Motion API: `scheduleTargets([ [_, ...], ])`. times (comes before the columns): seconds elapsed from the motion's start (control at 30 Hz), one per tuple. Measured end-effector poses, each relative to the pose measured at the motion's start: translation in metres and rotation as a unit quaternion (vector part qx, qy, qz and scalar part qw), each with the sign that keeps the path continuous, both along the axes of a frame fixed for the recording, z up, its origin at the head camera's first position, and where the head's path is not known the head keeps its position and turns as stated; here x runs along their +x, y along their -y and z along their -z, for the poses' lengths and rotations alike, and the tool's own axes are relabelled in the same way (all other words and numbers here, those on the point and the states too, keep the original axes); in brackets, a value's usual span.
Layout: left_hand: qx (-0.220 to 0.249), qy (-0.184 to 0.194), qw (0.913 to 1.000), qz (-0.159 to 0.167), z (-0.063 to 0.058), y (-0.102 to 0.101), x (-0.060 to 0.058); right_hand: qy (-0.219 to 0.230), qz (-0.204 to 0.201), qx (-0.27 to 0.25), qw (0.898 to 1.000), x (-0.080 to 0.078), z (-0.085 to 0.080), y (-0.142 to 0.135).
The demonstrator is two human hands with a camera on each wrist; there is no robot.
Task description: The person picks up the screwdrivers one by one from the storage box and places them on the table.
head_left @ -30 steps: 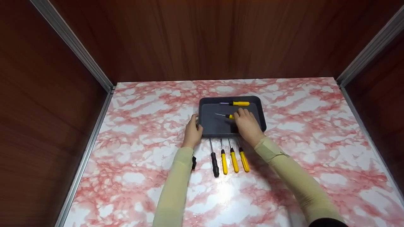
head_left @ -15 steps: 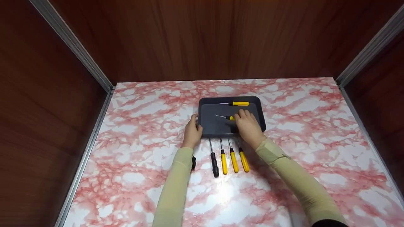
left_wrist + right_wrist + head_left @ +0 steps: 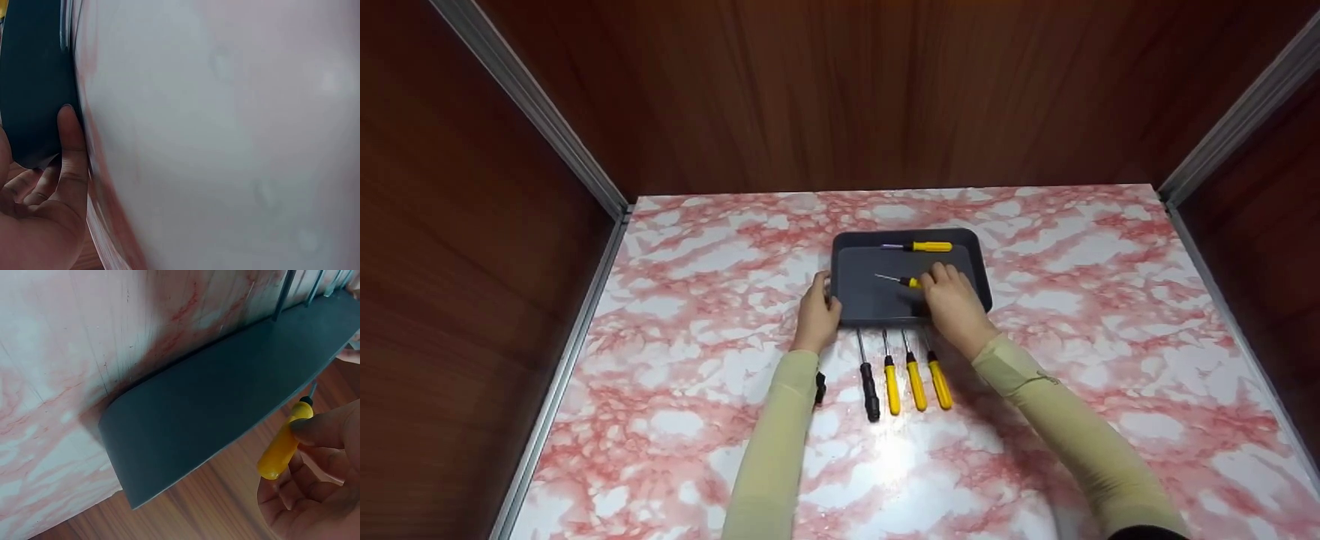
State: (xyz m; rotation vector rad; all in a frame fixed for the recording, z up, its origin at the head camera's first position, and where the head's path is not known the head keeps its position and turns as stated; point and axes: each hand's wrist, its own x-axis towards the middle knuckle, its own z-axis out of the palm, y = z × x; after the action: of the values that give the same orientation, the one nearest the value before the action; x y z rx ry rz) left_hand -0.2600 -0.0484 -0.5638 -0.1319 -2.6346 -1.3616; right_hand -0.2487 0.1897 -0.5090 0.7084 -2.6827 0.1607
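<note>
In the head view, a dark grey tray (image 3: pixel 862 289) lies on the marbled table. A yellow-handled screwdriver (image 3: pixel 932 246) lies along its far side. My right hand (image 3: pixel 958 309) pinches the yellow handle of a second screwdriver (image 3: pixel 279 447) over the tray, its thin shaft pointing left. The right wrist view shows thumb and fingers on that handle, beyond the tray's near wall. My left hand (image 3: pixel 817 319) grips the tray's near left corner, one digit pressed flat against the dark wall (image 3: pixel 39 73) in the left wrist view. How low the held screwdriver sits I cannot tell.
In front of the tray lie a black-handled screwdriver (image 3: pixel 870 391) and several yellow-handled screwdrivers (image 3: pixel 916 384), shafts toward the tray. A small black object (image 3: pixel 820 389) shows beside the left sleeve. Brown wood-grain panels (image 3: pixel 840 97) stand behind and at both sides.
My right hand has moved slightly toward the near right with the screwdriver, still over the tray. The left hand and the tray stay nearly as they were.
</note>
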Motion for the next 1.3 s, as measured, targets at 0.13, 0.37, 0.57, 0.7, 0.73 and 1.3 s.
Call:
scheduleTargets([
  [0.13, -0.002, 0.002, 1.0, 0.004, 0.001, 0.001, 0.0, -0.006, -0.002, -0.002, 1.0, 0.002, -0.001, -0.001],
  [0.37, -0.01, -0.009, 0.9999, 0.009, 0.002, 0.001, -0.002, -0.017, -0.007, -0.001, 1.0, 0.005, -0.004, -0.002],
  [0.57, -0.007, -0.003, 0.9999, 0.007, 0.0, 0.0, -0.002, -0.015, -0.01, 0.003, 1.0, 0.008, -0.005, -0.003],
  [0.7, 0.003, 0.007, 0.9999, 0.006, 0.0, 0.0, -0.002, -0.015, -0.01, 0.003, 1.0, 0.011, -0.005, -0.004],
  [0.73, 0.004, 0.007, 0.9999, 0.006, 0.0, 0.0, -0.002, -0.015, -0.01, 0.003, 1.0, 0.011, -0.005, -0.005],
  [1.3, -0.008, 0.005, 0.9999, 0.012, -0.001, 0.001, 0.001, 0.003, 0.005, 0.002, 1.0, 0.023, -0.005, -0.01],
])
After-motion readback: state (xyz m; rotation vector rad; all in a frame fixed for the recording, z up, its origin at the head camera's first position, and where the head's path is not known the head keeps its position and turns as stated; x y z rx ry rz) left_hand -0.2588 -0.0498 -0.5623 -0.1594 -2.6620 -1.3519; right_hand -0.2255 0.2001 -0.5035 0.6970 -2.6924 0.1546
